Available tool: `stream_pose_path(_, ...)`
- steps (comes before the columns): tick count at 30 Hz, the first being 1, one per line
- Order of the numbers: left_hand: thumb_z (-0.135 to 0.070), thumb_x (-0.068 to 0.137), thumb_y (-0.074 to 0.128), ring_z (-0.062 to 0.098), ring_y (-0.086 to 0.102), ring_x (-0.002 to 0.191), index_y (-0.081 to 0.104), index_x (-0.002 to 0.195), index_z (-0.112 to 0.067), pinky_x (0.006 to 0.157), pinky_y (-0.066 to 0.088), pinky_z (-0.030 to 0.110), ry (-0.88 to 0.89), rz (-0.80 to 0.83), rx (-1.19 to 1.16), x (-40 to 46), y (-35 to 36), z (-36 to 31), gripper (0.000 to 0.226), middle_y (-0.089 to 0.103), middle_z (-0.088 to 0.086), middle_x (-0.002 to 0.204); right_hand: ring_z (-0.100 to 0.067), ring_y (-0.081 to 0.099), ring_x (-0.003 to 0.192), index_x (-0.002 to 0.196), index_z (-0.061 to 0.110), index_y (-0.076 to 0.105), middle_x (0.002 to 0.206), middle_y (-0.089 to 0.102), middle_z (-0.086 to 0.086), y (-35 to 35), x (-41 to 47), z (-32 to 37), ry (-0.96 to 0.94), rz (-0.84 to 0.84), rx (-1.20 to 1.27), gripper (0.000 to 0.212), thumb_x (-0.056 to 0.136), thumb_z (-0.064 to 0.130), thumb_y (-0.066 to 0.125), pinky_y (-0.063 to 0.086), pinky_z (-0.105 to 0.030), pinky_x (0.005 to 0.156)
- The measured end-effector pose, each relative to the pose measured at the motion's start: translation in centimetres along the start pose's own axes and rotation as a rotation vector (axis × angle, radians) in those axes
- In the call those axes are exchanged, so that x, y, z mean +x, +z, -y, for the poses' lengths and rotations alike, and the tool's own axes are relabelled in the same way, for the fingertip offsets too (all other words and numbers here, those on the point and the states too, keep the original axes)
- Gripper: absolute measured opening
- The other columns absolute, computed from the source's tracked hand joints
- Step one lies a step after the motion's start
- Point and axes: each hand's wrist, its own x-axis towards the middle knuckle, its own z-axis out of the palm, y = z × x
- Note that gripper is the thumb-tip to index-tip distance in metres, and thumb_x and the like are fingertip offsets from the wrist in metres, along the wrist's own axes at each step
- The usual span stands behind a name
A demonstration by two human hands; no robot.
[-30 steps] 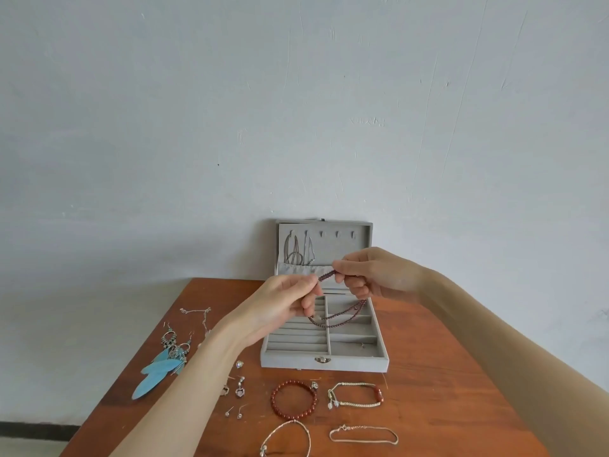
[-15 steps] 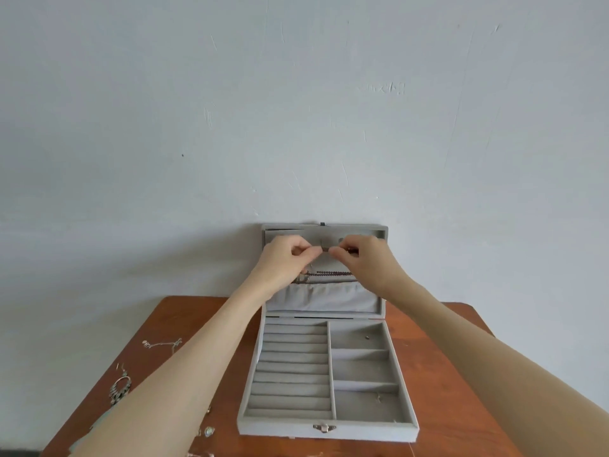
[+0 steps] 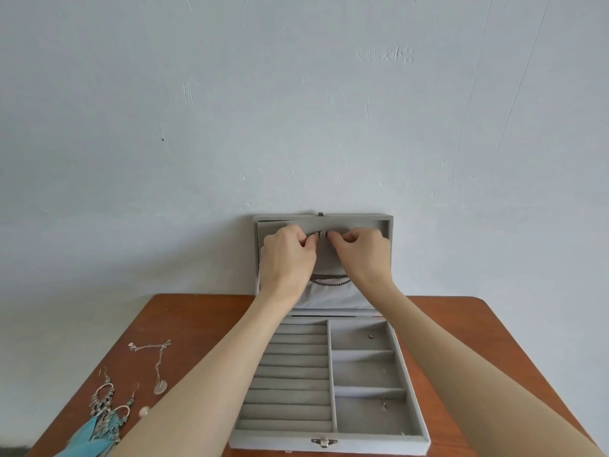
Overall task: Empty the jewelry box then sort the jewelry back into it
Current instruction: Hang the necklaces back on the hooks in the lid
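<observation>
A grey velvet jewelry box (image 3: 413,438) stands open on the wooden table, its lid (image 3: 388,222) upright against the wall. Both hands are up at the lid's hook row. My left hand (image 3: 288,258) and my right hand (image 3: 362,257) each pinch an end of a dark beaded necklace (image 3: 329,281), fingertips almost meeting near the lid's top. The strand's loop hangs down over the lid's grey pocket. The ring rolls on the tray's left hold nothing; two tiny pieces (image 3: 371,336) lie in the right compartments.
On the table left of the box lie a thin silver chain with a pale pendant (image 3: 157,364) and blue feather earrings with silver hoops (image 3: 103,420). The table's left edge (image 3: 99,371) and the wall behind are close.
The view has moved closer and tilted down. Both hands rose from above the tray to the lid's top, carrying the necklace; its loop now hangs over the lid pocket.
</observation>
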Motion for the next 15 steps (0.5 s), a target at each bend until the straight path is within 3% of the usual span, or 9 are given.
stream_pose_path(3,-0.028,0.087,0.059,0.027,0.064,0.062,0.063,0.062,-0.004,0.067,0.053,0.036,-0.038,0.066,-0.063,-0.9,-0.2,0.8,0.035,0.066,0.012,0.059,-0.019,0.043,0.051,0.045,0.014,0.044,0.046,0.044,-0.005,-0.3,-0.5,-0.6,0.040,0.068,0.066,0.046,0.086,0.027,0.060,0.039,-0.031,0.051)
stream_pose_path(5,-0.022,0.085,0.061,0.019,0.064,0.054,0.066,0.062,-0.006,0.067,0.056,0.033,-0.103,0.128,-0.151,-1.6,-0.6,1.0,0.029,0.067,0.010,0.058,-0.027,0.058,0.066,0.059,0.013,0.059,0.060,0.058,-0.007,-0.6,-0.9,-1.3,0.049,0.114,0.123,0.028,0.086,0.021,0.059,0.053,-0.039,0.070)
stream_pose_path(7,-0.016,0.084,0.063,0.008,0.060,0.046,0.068,0.066,-0.005,0.061,0.056,0.023,-0.146,0.201,-0.207,-2.2,-1.1,1.2,0.022,0.068,0.010,0.060,-0.028,0.064,0.080,0.074,0.013,0.066,0.073,0.065,-0.007,-0.9,-1.3,-1.9,0.037,0.131,0.121,0.013,0.085,0.016,0.058,0.052,-0.036,0.081)
stream_pose_path(9,-0.012,0.082,0.065,0.005,0.058,0.045,0.069,0.072,-0.006,0.056,0.053,0.015,-0.186,0.261,-0.265,-2.6,-1.4,1.2,0.013,0.068,0.010,0.064,-0.022,0.062,0.083,0.086,0.011,0.069,0.084,0.069,-0.008,-1.1,-1.8,-2.3,-0.007,0.126,0.065,0.012,0.086,0.014,0.058,0.047,-0.027,0.079)
stream_pose_path(12,-0.005,0.081,0.067,0.019,0.067,0.061,0.070,0.078,-0.003,0.072,0.058,0.028,-0.324,0.349,-0.448,-2.5,-1.7,1.1,0.004,0.071,0.013,0.073,-0.020,0.061,0.086,0.094,0.010,0.070,0.091,0.070,-0.005,-1.0,-2.3,-2.6,-0.127,0.099,-0.080,0.016,0.087,0.017,0.057,0.046,-0.026,0.076)
stream_pose_path(15,-0.001,0.081,0.066,0.019,0.067,0.063,0.069,0.081,0.000,0.067,0.059,0.025,-0.395,0.374,-0.600,-2.3,-2.2,0.7,0.003,0.068,0.011,0.073,-0.020,0.057,0.084,0.095,0.011,0.070,0.093,0.063,-0.006,-0.8,-2.4,-2.7,-0.194,0.083,-0.170,0.017,0.088,0.021,0.058,0.041,-0.025,0.073)
